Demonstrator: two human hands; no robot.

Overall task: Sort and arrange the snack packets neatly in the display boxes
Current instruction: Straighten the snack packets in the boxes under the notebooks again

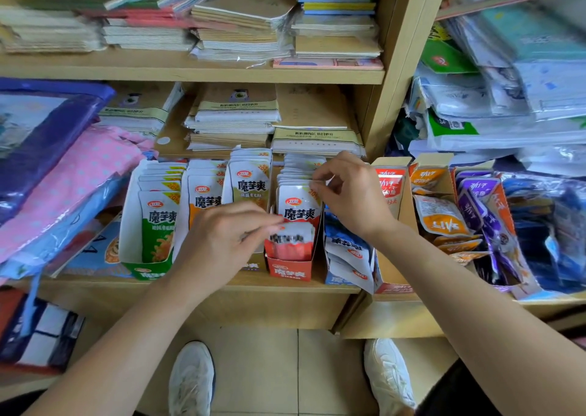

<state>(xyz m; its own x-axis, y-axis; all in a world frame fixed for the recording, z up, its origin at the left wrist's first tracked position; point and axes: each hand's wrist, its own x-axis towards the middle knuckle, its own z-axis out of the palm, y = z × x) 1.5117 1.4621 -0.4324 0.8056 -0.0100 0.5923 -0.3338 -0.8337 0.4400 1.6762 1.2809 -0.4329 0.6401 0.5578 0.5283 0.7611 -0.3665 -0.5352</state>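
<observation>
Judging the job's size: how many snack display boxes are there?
8 in a row. Left shelf: green box, orange box, olive box, red box, blue box. Right shelf: red-label box, amber box, purple box. The left hand covers some fronts; more may be hidden.

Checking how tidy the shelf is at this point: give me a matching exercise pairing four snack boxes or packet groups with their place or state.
1 green display box
2 red display box
3 blue packets
4 purple packets

A slumped, just right of the red box
B leftmost, packets upright
C jumbled in the rightmost box
D right hand pinches a red packet in it

Pairs: 1-B, 2-D, 3-A, 4-C
</observation>
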